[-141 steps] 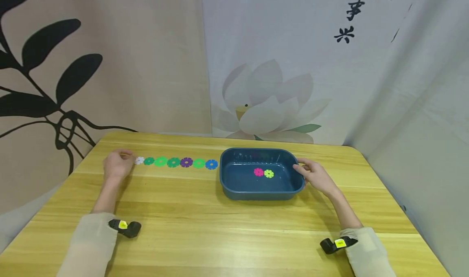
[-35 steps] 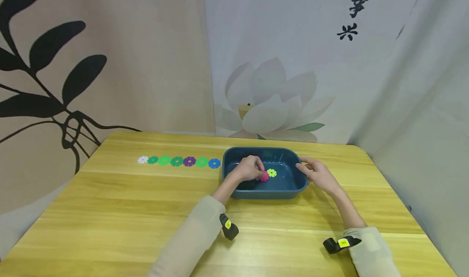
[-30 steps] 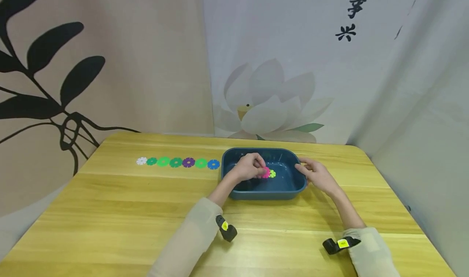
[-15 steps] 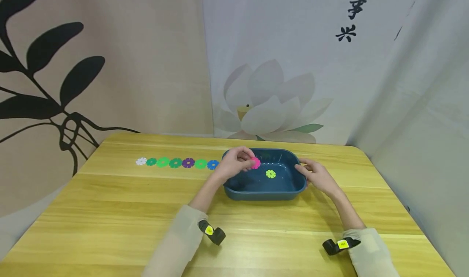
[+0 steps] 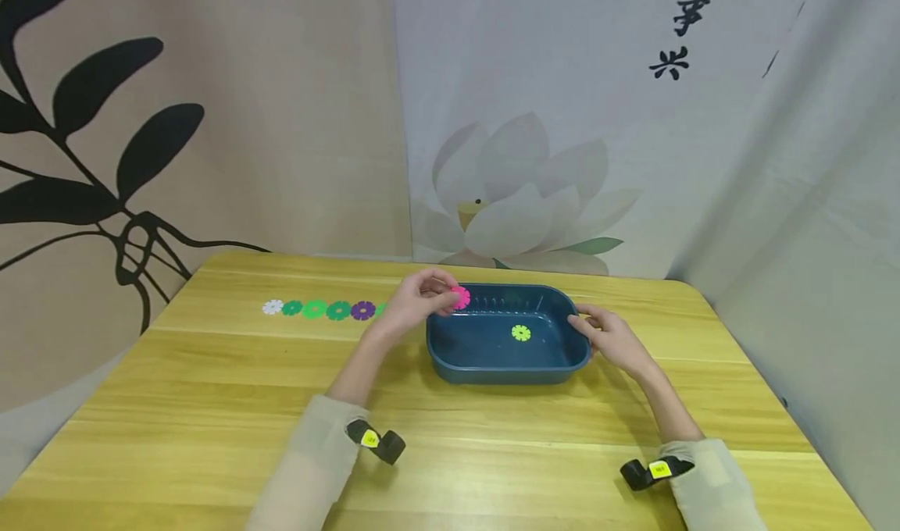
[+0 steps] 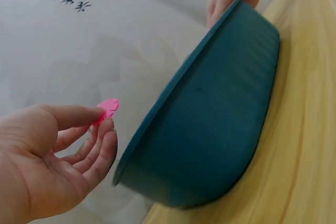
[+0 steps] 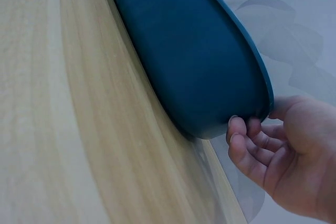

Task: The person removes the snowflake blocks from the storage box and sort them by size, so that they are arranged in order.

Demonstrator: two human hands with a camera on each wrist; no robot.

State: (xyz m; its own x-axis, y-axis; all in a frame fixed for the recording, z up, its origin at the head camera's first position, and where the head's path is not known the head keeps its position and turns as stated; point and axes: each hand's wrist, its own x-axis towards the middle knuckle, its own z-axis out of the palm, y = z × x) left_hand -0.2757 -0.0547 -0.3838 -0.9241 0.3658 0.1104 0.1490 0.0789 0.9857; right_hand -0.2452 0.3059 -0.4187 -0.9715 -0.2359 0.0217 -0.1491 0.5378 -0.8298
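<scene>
Between thumb and fingertips my left hand (image 5: 415, 304) pinches a pink snowflake disc (image 6: 108, 108), held above the left rim of a dark blue plastic basin (image 5: 492, 376). One yellow-green snowflake disc (image 5: 521, 333) lies on the basin floor. My right hand (image 5: 614, 340) grips the basin's right end, thumb at the rim and fingers curled against the outer wall (image 7: 199, 66). Left of the basin runs a row of discs: white (image 5: 273, 307), dark green (image 5: 292, 308), light green (image 5: 314, 309), another dark green (image 5: 338, 311) and purple (image 5: 362, 311). My left hand hides most of the row's right end.
Everything stands on a wooden table (image 5: 492, 453) whose far edge meets a printed curtain (image 5: 316, 125). A second curtain (image 5: 808, 265) hangs along the right side. Black wrist cameras (image 5: 376, 442) sit on both sleeves.
My left hand came from the row into the basin, took the pink disc and lifted it up and leftward to the left rim. The right hand has kept its grip on the basin.
</scene>
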